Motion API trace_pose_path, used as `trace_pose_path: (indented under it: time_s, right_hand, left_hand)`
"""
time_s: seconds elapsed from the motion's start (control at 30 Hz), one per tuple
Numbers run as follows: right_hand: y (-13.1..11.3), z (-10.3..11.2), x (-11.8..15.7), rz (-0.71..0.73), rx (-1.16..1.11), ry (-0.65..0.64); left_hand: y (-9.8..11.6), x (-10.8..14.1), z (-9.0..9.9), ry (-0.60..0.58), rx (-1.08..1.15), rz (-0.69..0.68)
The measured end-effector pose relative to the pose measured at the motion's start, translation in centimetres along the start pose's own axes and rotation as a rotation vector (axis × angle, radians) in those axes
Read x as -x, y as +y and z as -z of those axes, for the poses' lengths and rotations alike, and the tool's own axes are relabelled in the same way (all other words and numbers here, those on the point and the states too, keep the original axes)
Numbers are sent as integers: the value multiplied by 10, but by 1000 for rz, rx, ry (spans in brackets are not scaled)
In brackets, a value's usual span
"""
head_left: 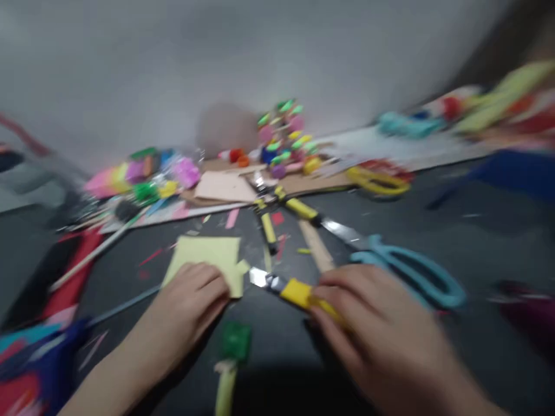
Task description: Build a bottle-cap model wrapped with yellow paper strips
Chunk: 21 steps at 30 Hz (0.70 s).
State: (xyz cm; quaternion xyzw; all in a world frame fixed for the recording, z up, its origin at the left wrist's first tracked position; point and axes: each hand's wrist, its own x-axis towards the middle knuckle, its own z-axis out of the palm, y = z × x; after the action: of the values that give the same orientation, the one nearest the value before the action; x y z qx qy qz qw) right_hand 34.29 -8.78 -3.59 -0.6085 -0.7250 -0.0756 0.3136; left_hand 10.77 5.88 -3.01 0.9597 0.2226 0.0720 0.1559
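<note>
A pale yellow paper sheet (pixel 208 249) lies on the dark tabletop. My left hand (pixel 186 306) is on its lower part, fingers curled together and holding it down. A utility knife (pixel 297 293) with a yellow handle is in my right hand (pixel 373 323), its fingers wrapped round the handle. The knife's metal tip points left, beside a small yellow paper scrap (pixel 243 266) at the sheet's right edge. Just beyond my right hand lie light-blue-handled scissors (pixel 437 283). In front of me, between my hands, sits a dark green lump (pixel 236 341) by a pale yellow stick (pixel 224 390). The picture is blurred.
Black-and-yellow pliers (pixel 303 209) and a wooden stick (pixel 316 245) lie beyond the knife. Farther back stand a colourful clay model (pixel 284 138), a pinkish card (pixel 225 188) and yellow-handled scissors (pixel 377 180). Coloured clay packs (pixel 134 170) are at the back left, near a long white stick (pixel 93 251).
</note>
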Motion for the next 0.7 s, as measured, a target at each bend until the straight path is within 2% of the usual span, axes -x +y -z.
trace_pose_path:
  time_s: [0.07, 0.17, 0.27, 0.43, 0.53, 0.63, 0.7]
  right_hand:
    - [3, 5, -2, -28, -15, -5]
    - [15, 15, -3, -227, 216, -122]
    - [30, 26, -2, -347, 383, -146]
    - [49, 31, 0, -406, 476, -112]
    - [53, 26, -1, -369, 465, -68]
    - [55, 22, -2, -302, 422, 0]
    - [56, 21, -2, -244, 376, 58]
  left_hand:
    - [-4, -2, -5, 48, -25, 16]
    - [-8, -5, -7, 23, -45, 88]
    - [-7, -3, -2, 16, 25, 167]
    - [-3, 2, 15, 225, 96, 214]
    - [20, 2, 32, 415, 182, 201]
    - [60, 10, 54, 685, 258, 173]
    - [86, 21, 69, 762, 340, 148]
